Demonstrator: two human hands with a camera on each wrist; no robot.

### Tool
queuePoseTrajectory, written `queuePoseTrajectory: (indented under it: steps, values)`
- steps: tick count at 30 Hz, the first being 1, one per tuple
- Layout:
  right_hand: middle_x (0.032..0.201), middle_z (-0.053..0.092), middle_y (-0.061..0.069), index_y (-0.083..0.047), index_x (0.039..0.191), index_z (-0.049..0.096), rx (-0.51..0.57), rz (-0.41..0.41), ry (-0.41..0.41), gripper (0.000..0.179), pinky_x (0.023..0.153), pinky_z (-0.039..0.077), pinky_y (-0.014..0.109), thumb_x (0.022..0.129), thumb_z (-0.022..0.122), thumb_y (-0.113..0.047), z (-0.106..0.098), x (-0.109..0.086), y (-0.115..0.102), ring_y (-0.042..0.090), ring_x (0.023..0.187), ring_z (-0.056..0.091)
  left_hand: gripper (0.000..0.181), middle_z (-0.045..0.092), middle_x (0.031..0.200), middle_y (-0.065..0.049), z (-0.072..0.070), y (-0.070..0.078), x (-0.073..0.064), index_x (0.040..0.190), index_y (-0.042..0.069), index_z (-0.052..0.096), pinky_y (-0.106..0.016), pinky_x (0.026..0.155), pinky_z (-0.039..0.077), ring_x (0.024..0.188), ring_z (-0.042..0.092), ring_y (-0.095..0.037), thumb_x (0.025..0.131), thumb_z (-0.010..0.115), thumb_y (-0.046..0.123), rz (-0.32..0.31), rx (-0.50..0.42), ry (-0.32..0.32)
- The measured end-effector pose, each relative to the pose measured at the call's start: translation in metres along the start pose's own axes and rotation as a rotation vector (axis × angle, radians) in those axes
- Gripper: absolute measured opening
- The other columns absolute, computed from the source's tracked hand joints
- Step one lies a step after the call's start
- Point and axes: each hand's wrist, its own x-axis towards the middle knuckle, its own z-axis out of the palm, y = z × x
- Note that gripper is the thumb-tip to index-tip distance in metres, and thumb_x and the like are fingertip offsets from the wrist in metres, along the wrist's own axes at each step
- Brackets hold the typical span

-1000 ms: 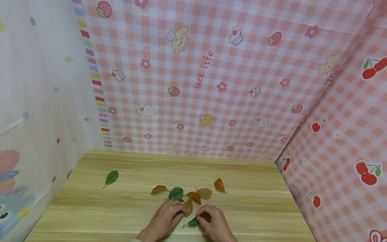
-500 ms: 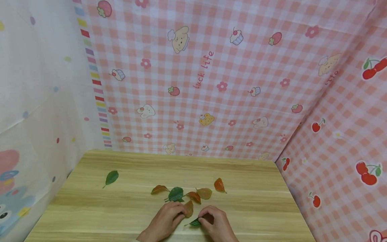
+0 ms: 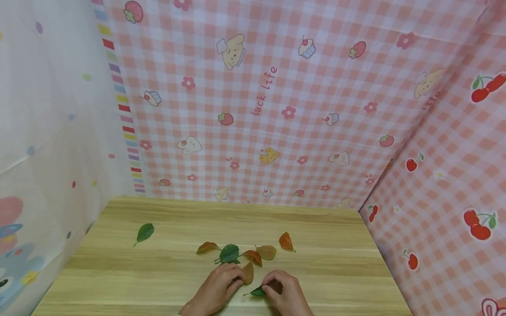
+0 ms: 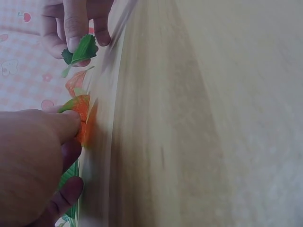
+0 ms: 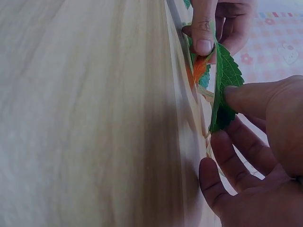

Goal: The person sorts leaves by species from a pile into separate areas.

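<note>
My left hand (image 3: 217,285) pinches an orange-and-green leaf (image 3: 248,273) low over the table, its fingertips on the leaf's left side. To its right, my right hand (image 3: 287,292) holds a dark green serrated leaf (image 3: 258,291) between thumb and fingers, the stem pointing left. In the right wrist view this green leaf (image 5: 227,71) stands on edge, with the thumb against its face. The left wrist view has the orange leaf (image 4: 81,105) between thumb and fingers, partly covered by them. Just beyond the left hand lies a green leaf (image 3: 229,253), another green edge showing under it.
A red-orange leaf (image 3: 207,247), a red leaf (image 3: 253,256), a yellowish-brown leaf (image 3: 266,252) and an orange leaf (image 3: 286,241) lie in a loose row past the hands. One green leaf (image 3: 145,232) sits apart at left on the wooden table (image 3: 336,259). Patterned cloth (image 3: 253,131) hangs around.
My right hand has shifted slightly right with the green leaf, away from the left hand. The left hand has moved a little right with its leaf.
</note>
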Motion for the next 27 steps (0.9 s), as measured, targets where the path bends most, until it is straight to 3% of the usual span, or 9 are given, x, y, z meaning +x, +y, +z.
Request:
queuePoseTrajectory:
  steps: [8, 19, 27]
  values:
    - [0.101, 0.080, -0.008, -0.019, 0.100, 0.080, 0.029, 0.008, -0.008, 0.010, 0.084, 0.057, 0.023, 0.101, 0.085, -0.011, -0.002, -0.003, 0.003, -0.003, 0.093, 0.068, 0.009, 0.079, 0.104, 0.010, -0.002, 0.006, 0.005, 0.103, 0.019, 0.081, -0.026, 0.082, 0.061, 0.095, 0.072, -0.005, 0.101, 0.083, 0.010, -0.009, -0.017, 0.055]
    - [0.100, 0.080, -0.007, -0.016, 0.099, 0.080, 0.055, 0.001, -0.019, 0.010, 0.082, 0.057, 0.022, 0.100, 0.085, -0.007, -0.006, -0.008, 0.004, -0.003, 0.092, 0.068, 0.010, 0.081, 0.103, -0.001, -0.007, 0.013, 0.018, 0.107, 0.012, 0.079, -0.021, 0.077, 0.061, 0.092, 0.073, -0.004, 0.101, 0.082, 0.004, 0.024, -0.114, 0.140]
    - [0.098, 0.080, -0.007, -0.021, 0.097, 0.080, 0.000, -0.033, 0.001, 0.014, 0.088, 0.059, 0.024, 0.098, 0.086, -0.008, -0.008, -0.014, 0.009, -0.002, 0.096, 0.071, 0.012, 0.082, 0.099, 0.002, -0.007, 0.021, 0.031, 0.104, 0.016, 0.079, -0.021, 0.073, 0.062, 0.088, 0.073, 0.000, 0.102, 0.081, 0.004, -0.085, -0.235, 0.129]
